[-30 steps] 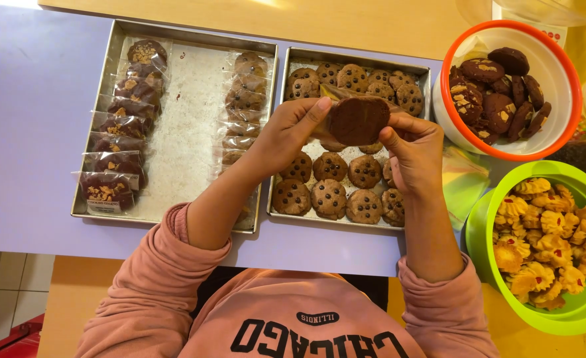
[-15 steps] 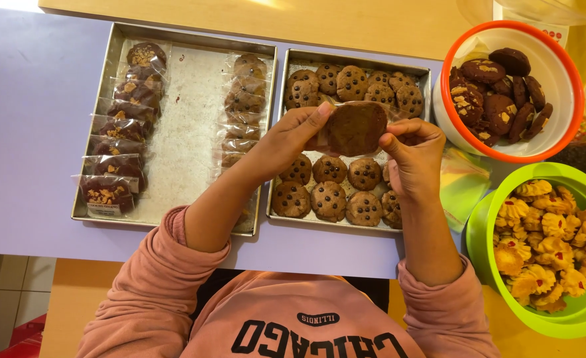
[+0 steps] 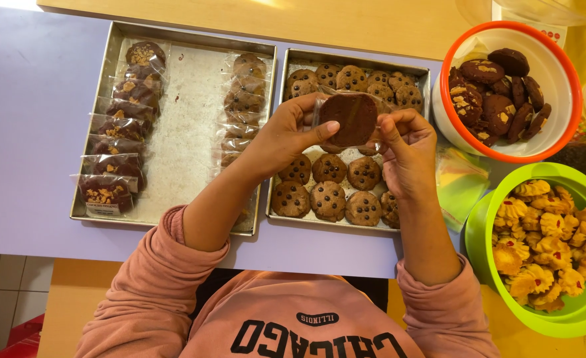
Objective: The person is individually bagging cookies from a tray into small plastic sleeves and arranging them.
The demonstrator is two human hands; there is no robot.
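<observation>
Since half a second ago the cookie [image 3: 350,118] has turned a little flatter toward the camera, while both hands have stayed raised over the right tray [image 3: 427,99]. Left hand [image 3: 286,136] pinches the cookie's left edge, thumb across the face and fingers [image 3: 292,111] curled behind; right hand [image 3: 406,142] nips the right edge of the bag [image 3: 325,97] with narrow thumb and forefinger. So the cookie hangs in the air above the near-middle of the worktop [image 3: 28,99], well off the tray beneath. It looks light, stiff and brittle, likely to snap or crumble if squeezed across its face, so the rim is the safer hold; the clear film around it is thin, slick and crinkly, best taken at its loose edge. The cookie is a round, dark brown disc, plain on the side shown. Below lie rows of paler chip cookies [image 3: 327,199]; left, a second tray [image 3: 180,132] carries bagged cookies [image 3: 107,192]. Toward the right edge stand a green bowl [image 3: 485,232] of yellow biscuits and an orange-rimmed bowl [image 3: 575,86] of dark ones.
</observation>
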